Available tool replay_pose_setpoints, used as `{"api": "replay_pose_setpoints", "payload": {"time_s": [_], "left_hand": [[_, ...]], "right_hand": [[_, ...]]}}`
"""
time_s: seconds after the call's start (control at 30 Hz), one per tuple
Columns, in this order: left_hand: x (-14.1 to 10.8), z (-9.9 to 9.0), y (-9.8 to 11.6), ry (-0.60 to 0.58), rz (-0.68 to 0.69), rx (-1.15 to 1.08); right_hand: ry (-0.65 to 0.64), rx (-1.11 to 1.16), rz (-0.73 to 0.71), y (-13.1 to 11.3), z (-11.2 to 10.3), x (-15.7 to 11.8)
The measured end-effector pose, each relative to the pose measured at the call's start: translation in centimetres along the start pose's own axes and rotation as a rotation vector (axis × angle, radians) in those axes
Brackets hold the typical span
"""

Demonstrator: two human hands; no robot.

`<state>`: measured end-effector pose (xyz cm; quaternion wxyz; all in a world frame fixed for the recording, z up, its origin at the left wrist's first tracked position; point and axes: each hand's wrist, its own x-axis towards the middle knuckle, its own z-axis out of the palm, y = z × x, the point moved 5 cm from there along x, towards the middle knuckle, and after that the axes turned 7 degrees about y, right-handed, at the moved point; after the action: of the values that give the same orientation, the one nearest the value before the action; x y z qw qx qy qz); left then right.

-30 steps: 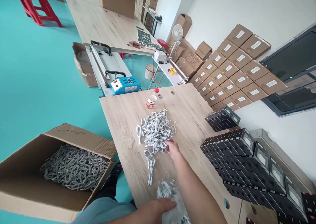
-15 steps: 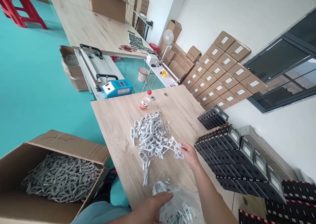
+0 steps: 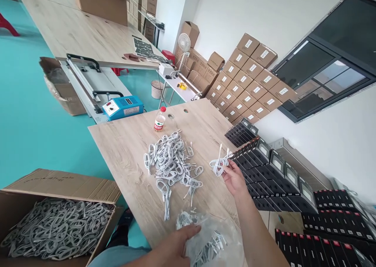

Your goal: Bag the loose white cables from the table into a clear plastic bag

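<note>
Relative to the frame half a second ago, the coiled cable [image 3: 217, 166] shifts away from the pile toward the worktop's right edge; the left hand keeps its place near the near edge. The right hand [image 3: 235, 179] pinches the cable between thumb and fingers at one side of its loops, the two plug ends pointing upward. The coil appears raised above the worktop [image 3: 123, 145], between the pile and the black boxes [image 3: 264, 173] ranged along the right edge. The left hand [image 3: 176, 245] lies at the near edge, its thumb over a clear plastic bag [image 3: 233, 235] with further cables [image 3: 210, 248] inside; most of its fingers are hidden, so how firmly they close cannot be told.

Handling: the coil is probably light and soft, springy in its loops, with stiffer plugs. The gathered middle of the bundle seems the best hold; a pull on one plug or a single loop could loosen it or drag neighbours along. The bag film looks thin, limp and perhaps slippery, best held at its rim.

Farther out, the pile of coiled cables [image 3: 172, 157] occupies the middle of the worktop. A red-capped bottle [image 3: 159, 120] stands beyond it toward the far edge. Outside the left edge, an open carton [image 3: 64, 184] contains many more coils [image 3: 61, 229].
</note>
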<state>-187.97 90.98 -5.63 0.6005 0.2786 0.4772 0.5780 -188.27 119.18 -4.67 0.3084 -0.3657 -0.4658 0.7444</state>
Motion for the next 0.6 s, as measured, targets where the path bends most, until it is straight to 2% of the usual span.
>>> {"api": "replay_pose_setpoints", "payload": {"time_s": [0.1, 0.2, 0.27, 0.33, 0.4, 0.43, 0.5, 0.57, 0.6], "left_hand": [[0.3, -1.1, -1.4, 0.174, -0.082, 0.098], [0.5, -2.1, -2.3, 0.319, -0.111, 0.139], [0.6, -2.3, -2.9, 0.353, -0.117, 0.076], [0.6, -2.5, -3.5, 0.377, -0.127, 0.011], [0.3, -2.4, -3.8, 0.371, -0.129, -0.009], [0.1, -2.4, -3.8, 0.349, -0.129, -0.004], [-0.3, -2.1, -3.8, 0.287, -0.124, 0.033], [-0.7, -1.9, -3.6, 0.228, -0.085, 0.083], [-1.0, -1.8, -3.6, 0.207, -0.053, 0.098]], "right_hand": [[-0.061, -0.018, -0.016, -2.0, 0.1, -1.7], [-0.255, -0.145, 0.004, -3.3, -0.2, -5.5], [-0.474, -0.387, 0.129, -2.8, -0.2, -9.0], [-0.673, -0.76, 0.262, -1.9, -0.6, -11.9], [-0.787, -1.055, 0.353, -1.2, -0.9, -12.8], [-0.799, -1.112, 0.372, -0.9, -0.8, -12.2], [-0.732, -1.109, 0.34, 0.2, 0.0, -9.0], [-0.576, -1.18, 0.178, 2.2, 0.8, -4.1], [-0.491, -1.289, 0.064, 3.7, 1.2, -1.6]]}}
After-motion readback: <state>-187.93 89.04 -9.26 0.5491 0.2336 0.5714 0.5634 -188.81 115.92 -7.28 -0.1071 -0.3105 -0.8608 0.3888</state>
